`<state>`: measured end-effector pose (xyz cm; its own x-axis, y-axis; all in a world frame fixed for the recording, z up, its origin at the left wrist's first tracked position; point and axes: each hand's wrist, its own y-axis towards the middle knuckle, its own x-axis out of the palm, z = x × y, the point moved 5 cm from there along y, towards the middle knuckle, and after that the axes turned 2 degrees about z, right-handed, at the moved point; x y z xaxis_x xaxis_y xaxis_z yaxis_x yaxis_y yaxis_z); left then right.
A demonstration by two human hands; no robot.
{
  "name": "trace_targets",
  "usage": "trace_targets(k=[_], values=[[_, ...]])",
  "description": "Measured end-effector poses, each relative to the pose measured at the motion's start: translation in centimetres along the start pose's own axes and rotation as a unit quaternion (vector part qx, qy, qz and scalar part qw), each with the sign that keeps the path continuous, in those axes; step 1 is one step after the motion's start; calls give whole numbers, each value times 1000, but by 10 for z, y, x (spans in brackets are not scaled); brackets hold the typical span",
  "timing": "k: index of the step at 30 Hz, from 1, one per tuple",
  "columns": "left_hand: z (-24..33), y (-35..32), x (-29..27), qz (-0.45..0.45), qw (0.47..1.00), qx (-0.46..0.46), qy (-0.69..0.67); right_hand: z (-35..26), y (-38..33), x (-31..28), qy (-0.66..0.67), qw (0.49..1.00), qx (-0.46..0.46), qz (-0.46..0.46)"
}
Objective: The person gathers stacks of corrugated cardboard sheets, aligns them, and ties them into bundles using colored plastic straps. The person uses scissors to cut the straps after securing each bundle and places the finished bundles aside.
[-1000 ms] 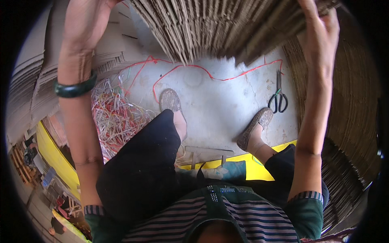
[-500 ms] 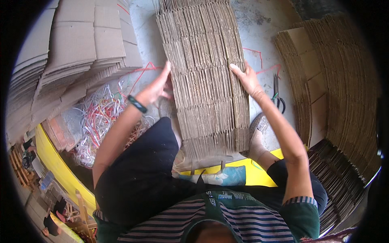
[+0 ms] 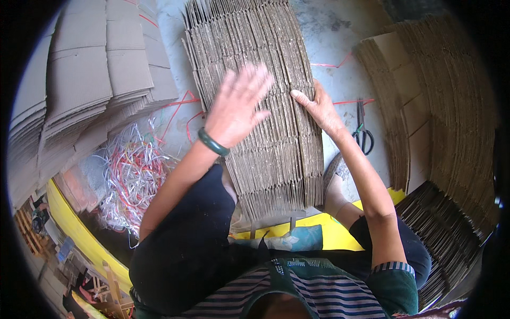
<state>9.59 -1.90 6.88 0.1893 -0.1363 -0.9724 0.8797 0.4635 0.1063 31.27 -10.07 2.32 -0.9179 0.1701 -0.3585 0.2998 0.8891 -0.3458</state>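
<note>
A long stack of brown corrugated cardboard pieces [image 3: 271, 154], packed on edge in rows, stands on the floor between my legs. My left hand [image 3: 238, 109], a dark green bangle [image 3: 213, 142] at its wrist, hovers over or just touches the stack's upper left part. Its fingers are spread and slightly blurred. My right hand [image 3: 320, 110] grips the stack's right side, thumb on top and the other fingers down along the side. Red strapping string [image 3: 180, 102] shows on the floor on both sides of the stack; its course beneath the cardboard is hidden.
Flat cardboard piles [image 3: 79, 80] rise at the left. Below them lies a tangle of white and red plastic strips [image 3: 133, 181]. Black-handled scissors [image 3: 363, 133] rest on the floor right of the stack. More cardboard [image 3: 451, 106] stands along the right. A yellow bench edge [image 3: 340, 234] is under me.
My left hand has moved from beside the stack's left side to over its top. The stack's upper end has shifted slightly left. My right hand keeps its place on the right side.
</note>
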Motion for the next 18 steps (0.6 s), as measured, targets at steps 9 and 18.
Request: trace_targets(k=[9,18], values=[[38,62,0,114,992,12,-54,8,1,-3,170,980,104,-18],[62,69,57,-57,986,112,-112,76,45,-24,192,956,218,-32]])
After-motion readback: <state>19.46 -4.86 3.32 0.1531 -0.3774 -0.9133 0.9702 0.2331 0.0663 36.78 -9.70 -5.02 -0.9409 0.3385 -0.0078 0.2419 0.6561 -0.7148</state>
